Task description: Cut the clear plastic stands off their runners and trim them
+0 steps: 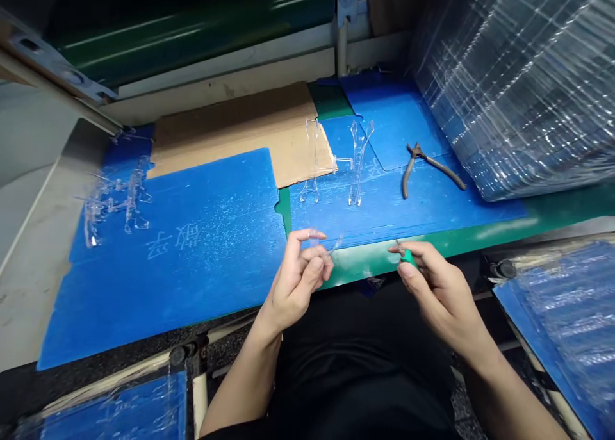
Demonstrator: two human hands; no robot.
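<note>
My left hand (295, 280) is closed with curled fingers around a small clear plastic piece (337, 243), whose thin end sticks out to the right. Most of that piece is hidden or too transparent to trace. My right hand (439, 289) pinches a small green-handled tool (408, 257) with a thin dark tip pointing up and left. The hands are apart, both above the near edge of the bench. Beyond them, a clear plastic moulded frame (356, 164) lies on blue sheeting. To its right rest cutting pliers (417, 152) with their handles spread.
More clear moulded parts (131, 200) are heaped on the left of a blue sheet (216, 235). A cardboard piece (230, 126) lies behind. A tall film-wrapped stack (523, 88) borders the right side. A green roller (202, 30) spans the back. Wrapped blue stacks (567, 318) stand lower right.
</note>
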